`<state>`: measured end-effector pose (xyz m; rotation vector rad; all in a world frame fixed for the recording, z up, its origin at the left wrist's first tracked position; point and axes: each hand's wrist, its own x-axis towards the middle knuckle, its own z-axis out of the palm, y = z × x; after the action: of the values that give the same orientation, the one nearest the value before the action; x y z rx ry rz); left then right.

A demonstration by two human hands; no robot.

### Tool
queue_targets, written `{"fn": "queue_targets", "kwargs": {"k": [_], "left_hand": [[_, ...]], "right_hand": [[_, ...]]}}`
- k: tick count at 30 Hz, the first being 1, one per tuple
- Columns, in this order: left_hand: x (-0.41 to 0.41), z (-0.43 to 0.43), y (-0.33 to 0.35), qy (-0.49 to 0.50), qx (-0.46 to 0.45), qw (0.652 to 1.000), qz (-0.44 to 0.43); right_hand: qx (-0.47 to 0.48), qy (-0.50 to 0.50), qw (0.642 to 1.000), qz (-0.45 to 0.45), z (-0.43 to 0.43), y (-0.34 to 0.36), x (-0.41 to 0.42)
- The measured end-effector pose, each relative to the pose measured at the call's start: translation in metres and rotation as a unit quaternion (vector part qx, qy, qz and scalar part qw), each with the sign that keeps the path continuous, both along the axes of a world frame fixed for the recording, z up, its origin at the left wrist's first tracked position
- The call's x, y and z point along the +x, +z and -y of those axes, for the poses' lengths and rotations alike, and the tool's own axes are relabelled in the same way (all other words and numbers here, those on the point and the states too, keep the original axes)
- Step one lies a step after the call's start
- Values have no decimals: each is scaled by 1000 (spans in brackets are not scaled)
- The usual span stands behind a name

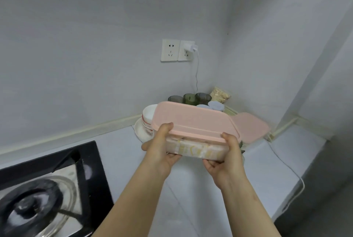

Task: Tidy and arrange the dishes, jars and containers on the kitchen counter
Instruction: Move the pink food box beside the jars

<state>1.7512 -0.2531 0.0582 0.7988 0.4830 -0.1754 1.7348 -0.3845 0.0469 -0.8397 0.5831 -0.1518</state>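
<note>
I hold a clear rectangular container with a pink lid (193,120) in the air above the counter (122,152). My left hand (162,147) grips its near left end, thumb on the lid rim and fingers underneath. My right hand (227,156) grips the near right end the same way. Behind it stand stacked white bowls (149,116) on a white plate (141,131), three dark green glasses (191,98), two pale blue lidded jars (215,105) and a second pink lid (252,127).
A black gas hob (47,185) with a glass pot lid fills the lower left. A wall socket (178,50) holds a white charger whose cable runs down to the corner and along the counter's right edge (294,175). A bag of grains (219,94) leans in the corner.
</note>
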Motion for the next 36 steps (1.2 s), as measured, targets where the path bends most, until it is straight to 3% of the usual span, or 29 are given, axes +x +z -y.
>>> {"fn": "queue_targets", "kwargs": {"k": [4,7,11,16,27,36], "left_hand": [[25,56,8,-5,2,1000,16],[44,93,8,-37,51,997,33],[65,128,5,-46,72,996,-2],[84,154,1,-71,69,994,-50],[144,235,-9,-116,80,988,-59],[165,258,-21,-111,108,985,-71]], "right_hand": [[1,27,1000,-2,58,6,33],[-1,17,1000,-7,104,8,54],[-9,29,999,-13,150,2,74],[-2,42,999,-21,185,-4,96],[-31,-56,998,-16,244,-18,155],[-29,-45,999,-7,264,-37,179]]}}
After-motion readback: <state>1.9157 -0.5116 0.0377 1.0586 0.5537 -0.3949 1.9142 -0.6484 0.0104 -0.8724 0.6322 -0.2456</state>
